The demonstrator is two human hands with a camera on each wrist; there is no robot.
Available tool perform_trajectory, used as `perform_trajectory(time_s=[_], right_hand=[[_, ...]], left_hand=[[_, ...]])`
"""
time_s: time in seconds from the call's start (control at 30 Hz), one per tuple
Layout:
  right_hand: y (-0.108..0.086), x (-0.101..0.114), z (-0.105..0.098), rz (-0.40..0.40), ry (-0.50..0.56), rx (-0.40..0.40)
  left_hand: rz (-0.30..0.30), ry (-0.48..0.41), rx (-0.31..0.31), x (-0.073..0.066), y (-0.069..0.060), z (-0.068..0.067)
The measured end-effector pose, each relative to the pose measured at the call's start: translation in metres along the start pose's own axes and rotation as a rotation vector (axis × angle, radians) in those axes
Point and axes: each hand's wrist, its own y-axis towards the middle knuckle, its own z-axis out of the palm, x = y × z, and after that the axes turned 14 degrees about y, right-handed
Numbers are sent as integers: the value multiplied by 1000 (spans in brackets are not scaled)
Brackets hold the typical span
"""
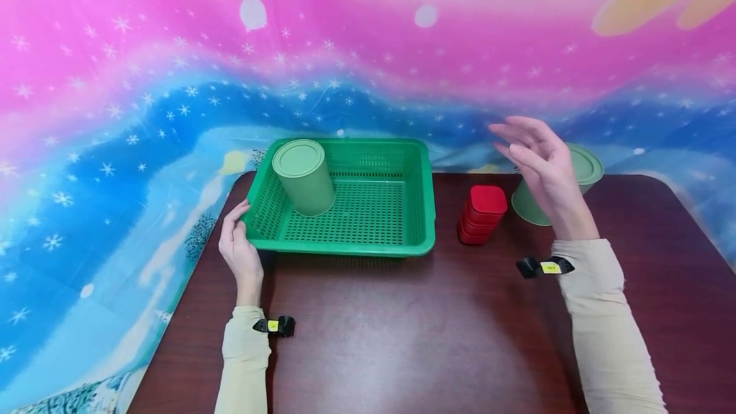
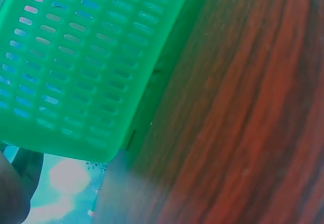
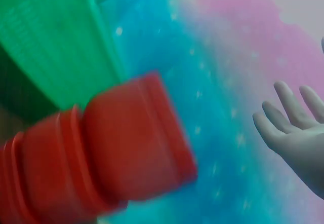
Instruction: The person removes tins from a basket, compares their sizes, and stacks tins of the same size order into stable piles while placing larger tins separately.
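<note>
A green perforated basket sits at the back of the table, with a pale green lidded can standing inside at its left. My left hand touches the basket's left rim near the front corner. To the right, my right hand is raised with nothing in it, its fingers extended and spread. Behind it stands a second pale green can, partly hidden by that hand. Between basket and right hand rises a red stack of squarish containers, also large in the right wrist view, where the stack is apart from the hand.
The dark wooden table extends in front of the basket. A pink and blue patterned cloth hangs behind the table's back edge and along its left side.
</note>
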Motion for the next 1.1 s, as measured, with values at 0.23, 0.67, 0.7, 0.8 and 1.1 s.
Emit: perform_trajectory(time_s=[0.23,0.67,0.7,0.8,1.1], right_hand=[[21,-3,37,49,-26,34],[57,-36,83,135,-273,0],[58,-40,85,143,-293,6],[61,-53,93,171,-326,36],[70,-86,124,239,-389,138]], left_hand=[[11,-16,12,27,3,2],[33,10,41,41,4,4],[40,18,39,40,4,4],[63,45,26,35,4,3],[70,46,31,9,1,-4]])
